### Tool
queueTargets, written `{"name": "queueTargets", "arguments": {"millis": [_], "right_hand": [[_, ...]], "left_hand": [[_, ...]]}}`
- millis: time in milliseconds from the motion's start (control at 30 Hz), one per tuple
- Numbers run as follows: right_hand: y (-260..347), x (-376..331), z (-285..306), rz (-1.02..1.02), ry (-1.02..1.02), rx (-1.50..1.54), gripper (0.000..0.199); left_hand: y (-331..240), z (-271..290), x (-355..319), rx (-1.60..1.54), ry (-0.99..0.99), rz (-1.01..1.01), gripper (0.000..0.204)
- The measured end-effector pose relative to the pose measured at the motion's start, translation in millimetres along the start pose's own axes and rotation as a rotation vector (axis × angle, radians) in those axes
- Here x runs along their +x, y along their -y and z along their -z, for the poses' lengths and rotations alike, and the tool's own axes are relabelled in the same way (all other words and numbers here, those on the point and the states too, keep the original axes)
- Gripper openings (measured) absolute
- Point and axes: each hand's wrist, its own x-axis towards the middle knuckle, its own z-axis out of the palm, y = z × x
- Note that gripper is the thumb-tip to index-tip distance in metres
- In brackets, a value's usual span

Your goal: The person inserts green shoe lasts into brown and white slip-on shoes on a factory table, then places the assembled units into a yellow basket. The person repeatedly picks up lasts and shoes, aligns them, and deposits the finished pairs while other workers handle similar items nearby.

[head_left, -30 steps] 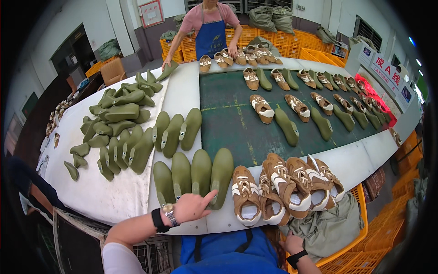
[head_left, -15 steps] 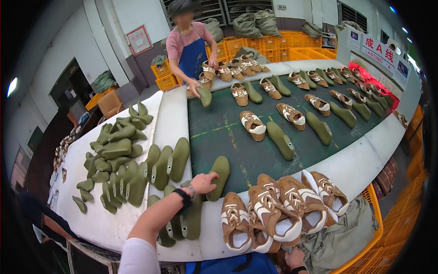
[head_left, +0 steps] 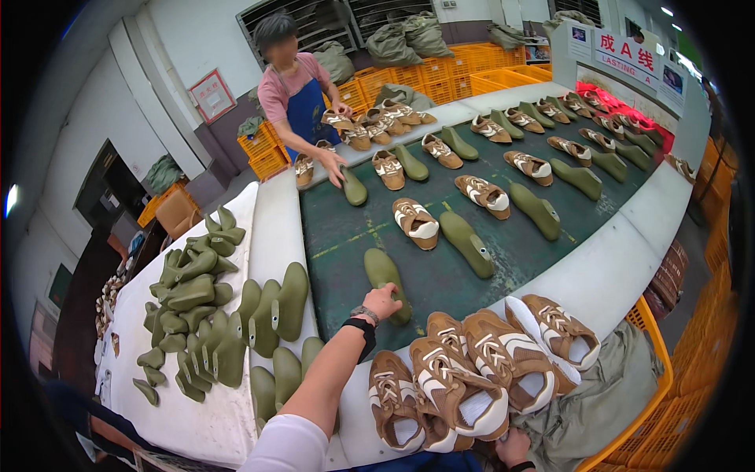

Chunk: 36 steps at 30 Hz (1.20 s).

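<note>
My left hand (head_left: 383,302), reaching out over the dark green conveyor belt (head_left: 346,271), is closed on the near end of an olive-green shoe last (head_left: 381,267). The last lies toe away from me, nearest the belt's front left corner. Down at the lower edge, my right hand (head_left: 515,447) is beside the heels of several brown-and-white sneakers (head_left: 456,377) heaped on the white table rim (head_left: 350,409). Its fingers are partly hidden by the shoes. More green lasts (head_left: 292,303) stand left of my arm, some behind it.
Pairs of sneaker (head_left: 415,223) and last (head_left: 467,244) line the belt. Across it, a person in a blue apron (head_left: 311,118) holds another last (head_left: 354,189). A pile of lasts (head_left: 193,291) covers the left table. An orange crate (head_left: 641,318) with grey cloth stands at right.
My left hand has carried the last from the belt's near edge farther onto it. The person opposite has raised their head. The whole view has shifted a little.
</note>
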Motion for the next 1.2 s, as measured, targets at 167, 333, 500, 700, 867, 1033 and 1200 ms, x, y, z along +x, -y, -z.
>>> {"name": "queueTargets", "arguments": {"millis": [167, 333, 500, 700, 867, 1033, 1200], "right_hand": [[-3.0, 4.5, -10.7, -0.006, -0.068, 0.011, 0.039], [-2.1, 2.9, -10.3, -0.019, -0.062, 0.008, 0.039], [-0.7, 3.8, -9.3, 0.044, -0.107, 0.001, 0.040], [-1.5, 4.0, -9.8, 0.037, -0.091, -0.011, 0.041], [-4.0, 4.2, -12.3, 0.032, -0.093, -0.009, 0.042], [-4.8, 4.5, -14.9, 0.020, -0.093, 0.003, 0.043], [-3.6, 3.7, -13.7, 0.034, -0.099, 0.021, 0.043]], "left_hand": [[-10.8, 16.9, -38.3, 0.127, 0.056, -0.211, 0.051], [-54.4, 53.4, -123.6, 0.077, -0.030, -0.401, 0.041], [-124.9, 43.8, -253.4, -0.130, -0.183, -0.883, 0.037], [-175.6, 13.9, -300.2, -0.045, -0.039, -0.767, 0.055], [-179.1, 4.1, -280.5, -0.242, 0.115, -0.570, 0.051], [-132.9, 65.0, -275.5, -1.096, 0.106, -0.211, 0.024], [-70.6, 109.6, -269.3, -2.195, 0.135, -0.272, 0.041]]}}
